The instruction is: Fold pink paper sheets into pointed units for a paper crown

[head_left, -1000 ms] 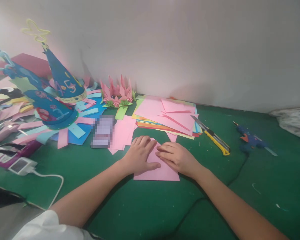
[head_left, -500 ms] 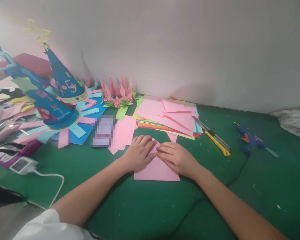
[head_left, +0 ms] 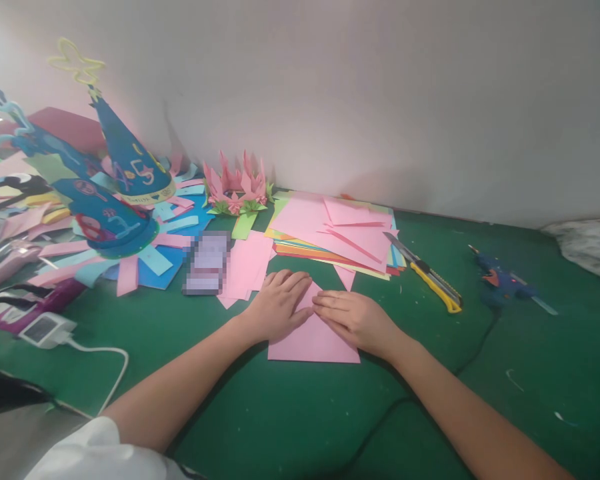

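Note:
A pink sheet of paper (head_left: 310, 343) lies on the green table, its upper edges sloping to a point at the top. My left hand (head_left: 281, 307) rests flat across its left side, fingers stretched out and thumb apart. From the right, my right hand (head_left: 353, 319) lays its extended fingers on the sloping right edge, fingertips near the middle of the sheet. Both palms face down, and the two hands almost meet. Parts of the paper are hidden beneath them.
Behind the hands lies a stack of coloured paper (head_left: 300, 217). To the right are a yellow utility knife (head_left: 433, 283) and a blue glue gun (head_left: 503, 277) with a cord. Leftward are a blurred phone (head_left: 207, 263), a pink paper crown (head_left: 237, 187) and blue cone hats (head_left: 130, 157).
My right hand has slid slightly down along the slope, baring more of the paper near its tip. My left hand has hardly moved.

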`<control>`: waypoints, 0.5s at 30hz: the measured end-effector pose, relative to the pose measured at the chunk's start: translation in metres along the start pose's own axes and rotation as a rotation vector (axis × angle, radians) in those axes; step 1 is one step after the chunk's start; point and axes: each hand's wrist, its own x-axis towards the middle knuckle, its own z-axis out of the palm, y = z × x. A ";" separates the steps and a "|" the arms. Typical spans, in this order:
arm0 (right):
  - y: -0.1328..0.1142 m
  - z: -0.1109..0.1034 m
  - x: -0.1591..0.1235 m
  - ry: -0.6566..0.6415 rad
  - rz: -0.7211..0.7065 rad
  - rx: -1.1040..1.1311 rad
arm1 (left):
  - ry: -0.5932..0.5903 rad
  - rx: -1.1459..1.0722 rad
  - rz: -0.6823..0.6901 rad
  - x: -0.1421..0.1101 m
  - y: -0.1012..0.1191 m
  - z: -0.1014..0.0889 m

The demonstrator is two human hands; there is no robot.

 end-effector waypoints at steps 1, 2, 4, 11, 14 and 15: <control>0.000 0.000 0.000 0.001 -0.002 -0.001 | 0.003 0.001 0.000 0.000 0.000 0.000; 0.000 0.000 0.000 0.002 -0.004 -0.002 | 0.004 0.001 0.001 0.000 0.000 0.000; 0.001 0.001 -0.001 -0.002 -0.006 -0.010 | 0.006 0.002 0.002 0.000 0.000 0.001; 0.000 -0.001 0.001 -0.007 -0.066 -0.044 | 0.004 0.008 0.002 0.000 -0.001 0.002; 0.000 -0.002 0.002 0.003 -0.059 -0.028 | 0.012 0.004 0.004 0.001 -0.001 0.000; 0.000 -0.003 0.002 0.003 -0.051 -0.023 | 0.014 0.002 0.003 0.001 -0.001 0.000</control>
